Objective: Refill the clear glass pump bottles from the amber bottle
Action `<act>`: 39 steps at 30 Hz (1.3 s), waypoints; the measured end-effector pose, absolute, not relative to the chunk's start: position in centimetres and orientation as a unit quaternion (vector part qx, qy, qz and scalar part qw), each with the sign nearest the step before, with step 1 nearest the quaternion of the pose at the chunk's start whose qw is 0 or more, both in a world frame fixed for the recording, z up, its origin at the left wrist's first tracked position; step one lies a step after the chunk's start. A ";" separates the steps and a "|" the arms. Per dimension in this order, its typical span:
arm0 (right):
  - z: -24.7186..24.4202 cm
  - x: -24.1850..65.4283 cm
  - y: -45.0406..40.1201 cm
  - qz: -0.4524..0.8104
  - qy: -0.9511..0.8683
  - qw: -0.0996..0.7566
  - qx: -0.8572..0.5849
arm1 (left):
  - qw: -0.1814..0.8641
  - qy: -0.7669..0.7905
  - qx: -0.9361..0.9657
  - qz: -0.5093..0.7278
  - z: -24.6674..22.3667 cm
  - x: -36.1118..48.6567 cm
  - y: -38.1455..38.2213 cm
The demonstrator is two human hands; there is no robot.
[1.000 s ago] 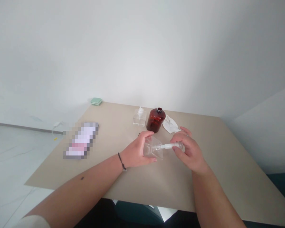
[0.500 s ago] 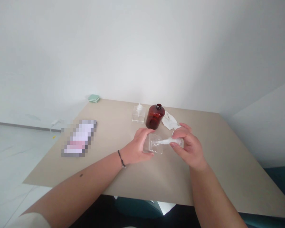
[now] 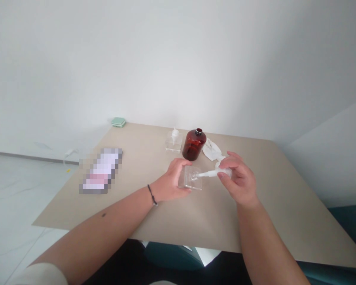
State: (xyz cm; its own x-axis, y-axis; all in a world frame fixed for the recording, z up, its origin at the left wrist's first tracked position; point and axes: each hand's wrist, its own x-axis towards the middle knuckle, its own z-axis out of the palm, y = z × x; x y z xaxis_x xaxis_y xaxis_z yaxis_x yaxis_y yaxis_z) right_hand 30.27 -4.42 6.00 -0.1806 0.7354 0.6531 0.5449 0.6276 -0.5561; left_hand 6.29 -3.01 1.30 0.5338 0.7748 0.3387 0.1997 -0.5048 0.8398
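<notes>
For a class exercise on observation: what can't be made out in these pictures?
Head view: the pink and white item is pixelated, so its kind is unreadable.
Head view: the right hand covers the end of the white pump.
Head view: the left hand covers part of the clear square bottle.
Head view: marks on the crumpled white sheet are too small to read.

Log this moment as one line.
left hand: clear square bottle | right hand: white pump | nearby: amber bottle

- A pixelated flat object (image 3: 100, 171) is blurred past naming.
- The right hand (image 3: 240, 182) hides the end of the white pump (image 3: 209, 173).
- The left hand (image 3: 170, 184) covers one edge of the clear square bottle (image 3: 191, 178).
</notes>
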 end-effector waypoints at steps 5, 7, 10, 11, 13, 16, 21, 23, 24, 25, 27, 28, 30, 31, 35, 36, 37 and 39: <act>5.8 30.5 -4.3 0.102 -0.756 0.497 -0.414 | 0.401 0.311 0.774 0.378 1.3 6.4 -3.1; 5.5 30.7 -4.2 0.105 -0.753 0.507 -0.407 | 0.401 0.314 0.772 0.380 1.3 6.4 -3.1; 4.9 31.0 -4.0 0.122 -0.736 0.528 -0.406 | 0.402 0.316 0.772 0.379 1.4 6.4 -3.1; 4.6 31.2 -3.9 0.130 -0.724 0.540 -0.410 | 0.407 0.316 0.770 0.377 1.5 6.4 -3.1; 4.2 31.5 -3.7 0.145 -0.695 0.564 -0.422 | 0.419 0.318 0.765 0.373 1.6 6.3 -3.1; 3.7 31.9 -3.3 0.174 -0.650 0.596 -0.439 | 0.427 0.323 0.762 0.364 1.7 6.2 -3.0; 3.5 32.6 -1.9 0.241 -0.569 0.657 -0.432 | 0.429 0.336 0.759 0.356 1.8 5.9 -2.9; 3.4 33.0 -1.3 0.240 -0.552 0.675 -0.427 | 0.424 0.346 0.758 0.355 1.9 5.9 -3.0; 3.3 33.2 -1.0 0.227 -0.546 0.681 -0.433 | 0.421 0.351 0.758 0.355 1.9 5.9 -3.0; 3.1 33.5 -0.7 0.204 -0.539 0.684 -0.447 | 0.417 0.353 0.759 0.355 2.0 5.8 -3.0; 2.8 33.8 -0.2 0.139 -0.523 0.674 -0.504 | 0.411 0.352 0.761 0.358 2.0 5.9 -3.0; 2.7 33.9 0.0 0.103 -0.518 0.656 -0.540 | 0.409 0.350 0.763 0.359 2.0 5.9 -3.0; 2.5 33.8 0.3 0.036 -0.528 0.593 -0.607 | 0.405 0.347 0.766 0.360 2.0 5.9 -3.0; 2.4 33.6 0.5 0.006 -0.541 0.555 -0.632 | 0.404 0.345 0.767 0.359 2.0 5.9 -3.0; 2.2 32.2 1.6 -0.095 -0.590 0.413 -0.687 | 0.393 0.343 0.778 0.349 1.9 5.9 -3.0; 2.2 31.8 1.9 -0.113 -0.594 0.385 -0.697 | 0.390 0.343 0.781 0.347 1.9 5.9 -2.9; 2.1 31.3 2.1 -0.129 -0.598 0.360 -0.705 | 0.387 0.341 0.783 0.348 1.9 5.9 -2.9; 2.1 30.3 2.4 -0.158 -0.605 0.319 -0.712 | 0.384 0.337 0.784 0.352 1.8 5.9 -2.9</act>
State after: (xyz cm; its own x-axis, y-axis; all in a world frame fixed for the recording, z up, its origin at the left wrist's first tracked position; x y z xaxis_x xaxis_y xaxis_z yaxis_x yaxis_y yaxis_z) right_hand 30.35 2.42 2.12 0.2172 0.7616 0.6106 0.9626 -0.0635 -0.2632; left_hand 5.87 -2.91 1.85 0.5253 0.7989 0.2929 0.2588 -0.4779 0.8394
